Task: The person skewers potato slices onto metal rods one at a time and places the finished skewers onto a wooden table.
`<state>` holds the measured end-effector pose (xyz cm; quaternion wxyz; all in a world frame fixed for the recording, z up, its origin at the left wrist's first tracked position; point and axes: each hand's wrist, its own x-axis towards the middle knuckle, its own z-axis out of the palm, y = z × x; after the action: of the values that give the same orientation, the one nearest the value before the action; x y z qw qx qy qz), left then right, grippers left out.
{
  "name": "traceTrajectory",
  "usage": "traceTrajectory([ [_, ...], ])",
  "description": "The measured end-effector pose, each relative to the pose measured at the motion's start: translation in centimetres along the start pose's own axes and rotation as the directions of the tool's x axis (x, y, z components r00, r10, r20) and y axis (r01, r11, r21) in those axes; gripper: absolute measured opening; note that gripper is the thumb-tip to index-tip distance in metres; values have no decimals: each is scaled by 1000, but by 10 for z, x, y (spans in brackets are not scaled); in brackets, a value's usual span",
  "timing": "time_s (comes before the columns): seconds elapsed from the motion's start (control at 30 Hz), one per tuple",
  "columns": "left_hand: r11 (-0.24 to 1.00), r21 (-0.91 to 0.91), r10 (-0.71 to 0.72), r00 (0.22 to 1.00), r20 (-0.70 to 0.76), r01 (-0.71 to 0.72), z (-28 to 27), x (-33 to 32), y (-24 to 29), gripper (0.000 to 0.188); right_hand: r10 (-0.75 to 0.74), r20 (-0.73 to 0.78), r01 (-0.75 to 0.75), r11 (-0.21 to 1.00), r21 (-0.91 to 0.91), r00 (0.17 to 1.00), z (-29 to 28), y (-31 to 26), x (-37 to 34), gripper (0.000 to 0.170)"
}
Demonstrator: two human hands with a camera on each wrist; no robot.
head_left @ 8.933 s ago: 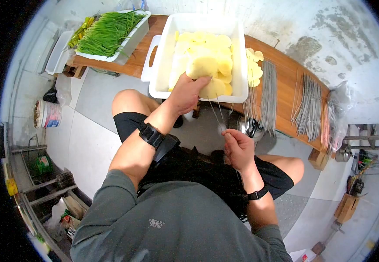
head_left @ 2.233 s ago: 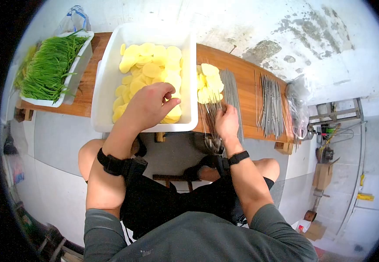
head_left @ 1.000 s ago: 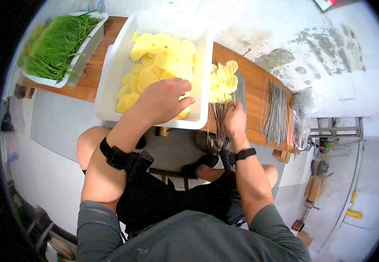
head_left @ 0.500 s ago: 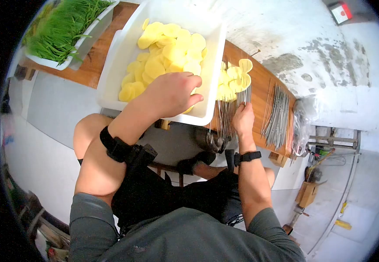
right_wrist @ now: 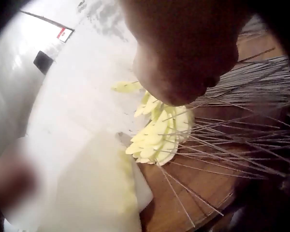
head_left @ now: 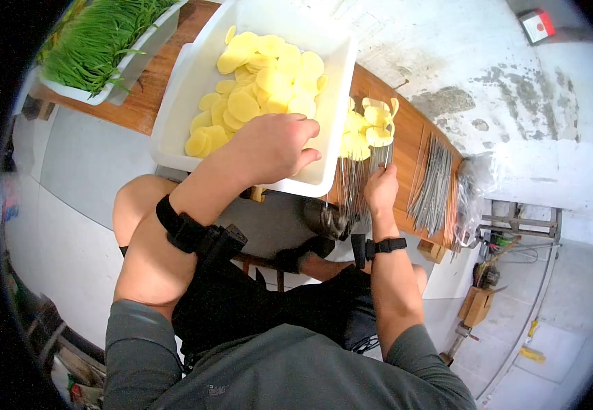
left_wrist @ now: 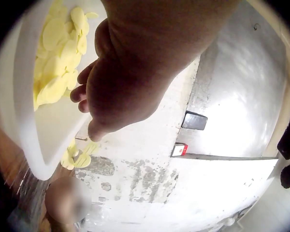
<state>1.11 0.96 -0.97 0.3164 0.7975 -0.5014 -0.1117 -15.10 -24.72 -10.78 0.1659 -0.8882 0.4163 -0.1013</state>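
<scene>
My left hand [head_left: 279, 147] hovers over the near right corner of a white plastic tub [head_left: 338, 96], fingers loosely bent and thumb apart, with nothing seen between them. Thin yellow slices [head_left: 262, 78], like potato, lie piled in the tub. Right of it, my right hand [head_left: 382, 188] grips the bare lower ends of metal skewers [head_left: 387, 158]. Slices [head_left: 378, 117] threaded on their upper ends stand over the bench, beside a pile of other skewered slices [head_left: 355, 140]. In the right wrist view this hand [right_wrist: 183, 58] hides its own grip.
The wooden bench [head_left: 406, 130] runs along a stained white wall. Loose metal skewers [head_left: 433, 181] lie at its right, near a clear plastic bag [head_left: 475, 184]. A white container of green chives [head_left: 98, 51] stands at the left. A dark pot [head_left: 324, 217] is below the bench.
Earlier, my left hand held a slice at the skewers over the tub. Since then the skewered slices went to the pile, and my right hand has shifted right with them. My left hand stays over the tub.
</scene>
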Motion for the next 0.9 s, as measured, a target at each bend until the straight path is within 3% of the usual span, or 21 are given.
traceTrajectory([
  [0.07,998,-51,-24,999,-38,22,2,2,1,26,8,-5,-8,999,44,1000,-7,0,-7,25],
  [0.17,997,57,43,997,62,-47,4,3,-3,26,-26,-3,26,994,102,1000,-8,7,-20,25],
  [0.23,999,-32,-19,1000,-17,19,2,1,3,27,-58,80,46,990,135,995,-4,16,-28,24],
  [0.33,1000,-26,3,1000,-19,-4,6,0,0,26,-10,156,-3,996,86,988,-6,18,-35,23],
  [0.47,1000,-19,0,1000,-25,0,9,1,-2,26,-61,85,51,993,107,995,-7,20,-37,23],
  [0.57,992,84,94,994,54,-99,13,4,-9,25,-59,88,47,991,125,994,-9,19,-35,22],
  [0.63,1000,-12,-12,999,37,12,8,1,-2,27,-93,76,80,984,158,993,-16,15,-36,21],
  [0.73,998,-2,57,998,17,-57,5,-1,-3,27,-111,59,102,985,142,992,-22,14,-35,21],
  [0.9,1000,-19,-2,1000,1,2,5,-2,-2,29,-95,59,84,983,165,994,-30,10,-32,22],
])
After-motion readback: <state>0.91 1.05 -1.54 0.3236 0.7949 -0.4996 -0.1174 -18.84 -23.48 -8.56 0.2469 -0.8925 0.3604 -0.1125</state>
